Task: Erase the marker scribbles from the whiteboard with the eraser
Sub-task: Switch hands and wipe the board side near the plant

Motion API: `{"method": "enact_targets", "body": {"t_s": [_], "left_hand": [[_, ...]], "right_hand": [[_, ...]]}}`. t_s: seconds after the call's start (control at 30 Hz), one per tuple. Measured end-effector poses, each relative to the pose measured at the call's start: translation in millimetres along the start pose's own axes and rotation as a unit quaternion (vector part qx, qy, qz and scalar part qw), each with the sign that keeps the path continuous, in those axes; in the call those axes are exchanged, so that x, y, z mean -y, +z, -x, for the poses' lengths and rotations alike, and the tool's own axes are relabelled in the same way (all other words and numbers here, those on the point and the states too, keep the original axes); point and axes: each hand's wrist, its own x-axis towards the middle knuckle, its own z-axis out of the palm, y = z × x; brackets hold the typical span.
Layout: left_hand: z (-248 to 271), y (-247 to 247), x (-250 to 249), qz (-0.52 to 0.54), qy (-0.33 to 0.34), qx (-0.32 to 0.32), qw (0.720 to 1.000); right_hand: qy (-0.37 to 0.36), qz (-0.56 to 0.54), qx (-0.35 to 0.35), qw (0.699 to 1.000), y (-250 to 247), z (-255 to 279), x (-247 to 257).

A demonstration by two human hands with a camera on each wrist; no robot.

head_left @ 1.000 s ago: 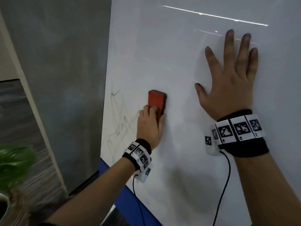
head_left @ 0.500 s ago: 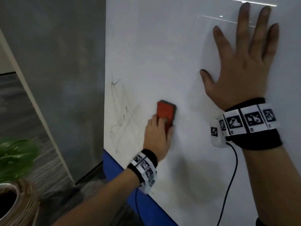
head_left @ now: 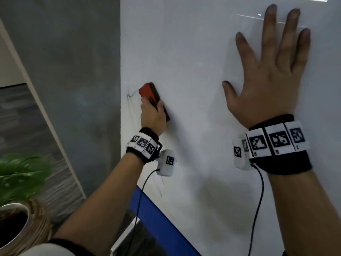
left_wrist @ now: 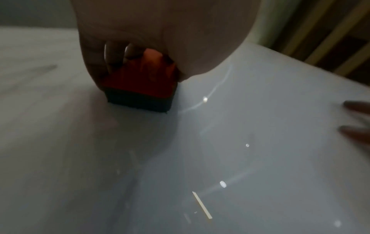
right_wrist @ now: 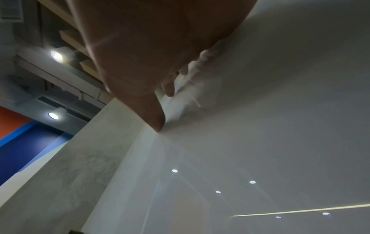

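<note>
White glossy whiteboard (head_left: 193,52): upright panel; left edge against a grey wall (head_left: 73,71), lower edge bordered by a blue band (head_left: 156,222).

Red block eraser with dark felt base (head_left: 150,95): felt face flat against the whiteboard, close to the left edge, long axis tilted. In the left wrist view the felt meets the surface directly (left_wrist: 140,88).

Thin black marker scribbles (head_left: 130,97): faint lines along the left edge, touching the eraser's upper left; further strokes run down toward the lower edge, partly hidden behind the arm.

Left hand (head_left: 153,117): grip closed round the eraser, fingers curled over its red back, thumb on the side.

Right hand (head_left: 267,80): grip open, fingers straight and spread, palm laid flat on the whiteboard, well apart from the eraser, toward the upper right.

Black wristbands with square-patterned white tags (head_left: 275,143): one per wrist, cables hanging.

Green potted plant (head_left: 20,174): lower left, blurred.
</note>
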Motion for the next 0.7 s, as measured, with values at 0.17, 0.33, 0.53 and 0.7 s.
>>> {"method": "enact_targets", "body": {"t_s": [0.17, 0.33, 0.53, 0.7], "left_hand": [[81, 27, 23, -0.069, 0.092, 0.013, 0.993], [194, 56, 82, -0.081, 0.091, 0.106, 0.987], [160, 43, 50, -0.039, 0.122, 0.064, 0.99], [119, 38, -48, -0.106, 0.366, 0.033, 0.924]], "right_hand": [[0.001, -0.016, -0.003, 1.0, 3, -1, -3], [-0.015, -0.026, -0.003, 1.0, 2, 1, -2], [-0.036, -0.046, -0.014, 0.998, 0, 3, -5], [-0.04, -0.09, -0.022, 0.995, -4, 5, -5]]}}
